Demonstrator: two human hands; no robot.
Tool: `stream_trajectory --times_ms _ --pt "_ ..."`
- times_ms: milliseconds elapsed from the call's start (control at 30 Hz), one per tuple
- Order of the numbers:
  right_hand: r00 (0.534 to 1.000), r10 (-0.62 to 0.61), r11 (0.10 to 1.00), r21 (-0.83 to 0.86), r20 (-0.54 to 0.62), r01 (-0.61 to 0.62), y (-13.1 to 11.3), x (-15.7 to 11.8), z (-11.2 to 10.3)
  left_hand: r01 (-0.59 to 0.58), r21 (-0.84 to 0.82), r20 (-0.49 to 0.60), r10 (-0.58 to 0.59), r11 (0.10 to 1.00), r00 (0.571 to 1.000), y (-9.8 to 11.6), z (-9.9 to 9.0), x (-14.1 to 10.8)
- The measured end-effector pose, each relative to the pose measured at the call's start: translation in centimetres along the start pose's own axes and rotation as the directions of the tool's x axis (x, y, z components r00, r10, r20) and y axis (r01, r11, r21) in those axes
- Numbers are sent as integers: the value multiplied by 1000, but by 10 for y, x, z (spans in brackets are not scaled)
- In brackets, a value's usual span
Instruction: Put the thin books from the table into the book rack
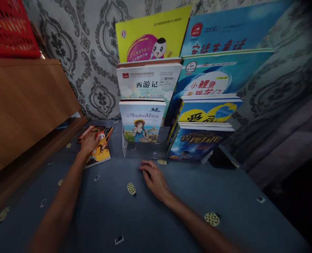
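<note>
My left hand [89, 143] rests on a small pile of books [103, 147] lying flat at the left, its fingers spread over an orange and yellow cover. Near the front of a clear book rack [145, 150], my right hand [154, 179] hovers over or rests on the cloth, fingers apart and slightly curled, holding nothing. Upright in the rack stand several books in two columns. A white and blue book with a girl on it [142, 121] is at the left front, and a dark blue book [195, 142] at the right front.
The grey-blue cloth [105, 203] has a pineapple pattern. A wooden cabinet [26, 109] borders the left side, with a red basket [11, 31] on top. Patterned wallpaper [92, 52] lies behind the rack. A dark object [221, 159] sits beside the rack's right end.
</note>
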State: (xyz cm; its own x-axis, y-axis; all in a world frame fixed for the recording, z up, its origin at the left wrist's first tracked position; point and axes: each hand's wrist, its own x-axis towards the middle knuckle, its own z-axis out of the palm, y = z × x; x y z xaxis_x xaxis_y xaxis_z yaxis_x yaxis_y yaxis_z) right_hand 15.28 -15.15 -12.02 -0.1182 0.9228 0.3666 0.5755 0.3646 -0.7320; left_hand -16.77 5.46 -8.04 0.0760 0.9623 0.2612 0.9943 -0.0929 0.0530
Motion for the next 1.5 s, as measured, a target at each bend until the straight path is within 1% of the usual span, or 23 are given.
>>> stream_trajectory --times_ms 200,333,467,600,733,800,833,867,933,967,1000,1033,1067,1100,1133,1167,1200,1233,1300,1367,1433,1500 --pt "999 -33 999 -2 -5 33 4 1 2 -40 -2 33 40 999 999 19 -8 -50" --pt "998 -59 998 -4 -7 59 8 2 5 -106 -3 78 106 994 991 33 -15 -88" --pt "998 -59 998 -9 0 59 8 2 7 -168 -10 88 169 986 982 49 -25 -126" --pt "997 -73 997 -14 -7 73 5 2 7 -226 -32 84 228 973 970 71 -34 -162" --pt "996 -84 996 31 -25 85 0 2 5 -311 -89 92 319 946 943 101 -43 -194" --pt "997 -70 996 49 -27 71 -1 1 4 -378 -149 97 394 914 914 118 -47 -207" --pt "998 -60 996 58 -29 61 -1 0 3 -420 -191 104 443 888 890 126 -50 -212" --pt "998 -50 996 67 -29 52 0 -2 1 -465 -243 116 501 852 858 134 -52 -216" --pt "999 -33 996 84 -25 35 1 -7 -4 -533 -393 135 621 749 772 149 -56 -221" --pt "999 -30 995 94 -23 32 2 -11 -7 -539 -485 129 666 689 735 155 -57 -222" --pt "999 -29 994 106 -20 31 3 -16 -12 -519 -574 112 688 634 717 160 -59 -222" --pt "1000 -28 992 119 -12 29 4 -21 -17 -476 -649 87 679 594 729 162 -60 -221" --pt "1000 -26 991 132 -2 26 5 -27 -23 -420 -702 60 635 576 770 163 -62 -219" --pt "1000 -23 990 143 11 21 6 -33 -29 -363 -730 38 565 579 824 162 -63 -218" --pt "1000 -19 989 148 24 15 7 -40 -35 -312 -735 23 482 602 876 159 -65 -218" --pt "999 -17 989 147 39 11 7 -46 -41 -270 -718 14 401 642 916 154 -67 -219" --pt "998 -21 990 143 55 13 7 -51 -47 -242 -680 9 338 692 941 148 -69 -222" --pt "997 -31 991 136 69 21 7 -56 -52 -230 -627 8 301 745 954 142 -71 -228" --pt "994 -60 991 124 95 48 5 -64 -59 -250 -490 19 297 835 955 133 -76 -249" --pt "989 -95 990 116 115 82 3 -69 -62 -301 -358 35 335 884 942 129 -79 -278" --pt "981 -135 987 108 136 121 -2 -72 -63 -341 -250 68 368 906 927 130 -81 -310" --pt "971 -172 982 104 168 156 -7 -76 -62 -415 -187 96 437 890 894 134 -80 -336"
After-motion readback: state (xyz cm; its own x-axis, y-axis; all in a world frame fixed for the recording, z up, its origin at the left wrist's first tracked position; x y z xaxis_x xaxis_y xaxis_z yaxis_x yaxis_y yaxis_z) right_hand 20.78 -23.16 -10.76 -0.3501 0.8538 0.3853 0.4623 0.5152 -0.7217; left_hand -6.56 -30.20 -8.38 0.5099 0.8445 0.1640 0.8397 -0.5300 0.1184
